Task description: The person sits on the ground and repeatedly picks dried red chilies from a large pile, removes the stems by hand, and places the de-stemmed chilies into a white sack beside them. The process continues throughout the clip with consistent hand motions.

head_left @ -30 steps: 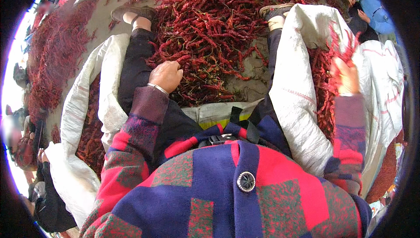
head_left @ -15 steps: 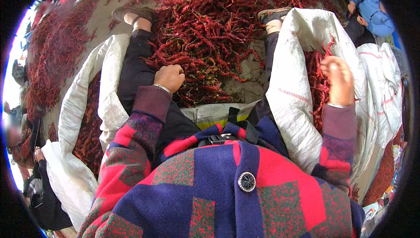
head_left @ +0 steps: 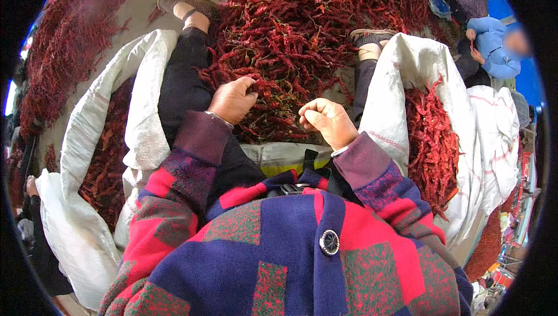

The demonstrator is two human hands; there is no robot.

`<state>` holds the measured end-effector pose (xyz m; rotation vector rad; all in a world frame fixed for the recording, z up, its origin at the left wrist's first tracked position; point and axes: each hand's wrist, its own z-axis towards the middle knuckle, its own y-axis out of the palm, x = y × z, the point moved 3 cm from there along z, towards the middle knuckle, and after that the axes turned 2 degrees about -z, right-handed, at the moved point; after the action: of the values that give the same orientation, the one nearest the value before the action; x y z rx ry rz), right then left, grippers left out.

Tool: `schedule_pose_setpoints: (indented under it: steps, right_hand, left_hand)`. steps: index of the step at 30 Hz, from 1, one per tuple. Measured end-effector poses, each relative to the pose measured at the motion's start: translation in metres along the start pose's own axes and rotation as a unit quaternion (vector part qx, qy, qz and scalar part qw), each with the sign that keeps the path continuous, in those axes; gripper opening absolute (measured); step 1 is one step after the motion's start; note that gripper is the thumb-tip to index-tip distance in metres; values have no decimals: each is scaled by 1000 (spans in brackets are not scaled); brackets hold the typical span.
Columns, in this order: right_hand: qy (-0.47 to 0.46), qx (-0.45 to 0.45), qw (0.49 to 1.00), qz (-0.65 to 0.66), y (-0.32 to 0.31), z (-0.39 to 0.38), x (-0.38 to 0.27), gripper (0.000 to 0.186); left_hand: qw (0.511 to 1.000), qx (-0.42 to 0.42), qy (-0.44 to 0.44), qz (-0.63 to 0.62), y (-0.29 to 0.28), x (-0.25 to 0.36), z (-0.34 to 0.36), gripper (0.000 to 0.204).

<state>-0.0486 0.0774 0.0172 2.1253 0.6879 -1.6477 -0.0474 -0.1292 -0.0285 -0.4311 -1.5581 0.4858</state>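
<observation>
While a white sack (head_left: 148,98) gaped at far left, the left hand (head_left: 233,102) curled over the chili pile (head_left: 290,37), its grip impossible to tell; across the pile's near end, the right hand (head_left: 329,123) hovered half-curled, hold equally unclear, left of a second sack (head_left: 385,98) bulging with red chilies (head_left: 431,141)

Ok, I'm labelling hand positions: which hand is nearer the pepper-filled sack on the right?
Right. The right hand is just left of that white sack; the left hand is farther away, beside the left leg.
</observation>
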Motion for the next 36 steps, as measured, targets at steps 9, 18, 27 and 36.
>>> schedule_pose_setpoints:
  steps: [9, 18, 27, 36]
  right_hand:
    - [-58, -13, 998, 10, 33, 36, -22, 14]
    - [-37, -6, 998, 49, 38, 22, -34, 11]
    - [77, -83, 984, 135, 31, 20, -26, 13]
    - [152, -215, 884, 387, 55, -3, -21, 22]
  left_hand:
    - [888, -179, -52, -421, 1, 43, -23, 19]
    - [867, -240, -50, -433, -1, 51, -30, 19]
    - [846, -301, -6, -440, -2, 67, -43, 15]
    - [710, -453, -22, -538, -2, 64, -61, 18]
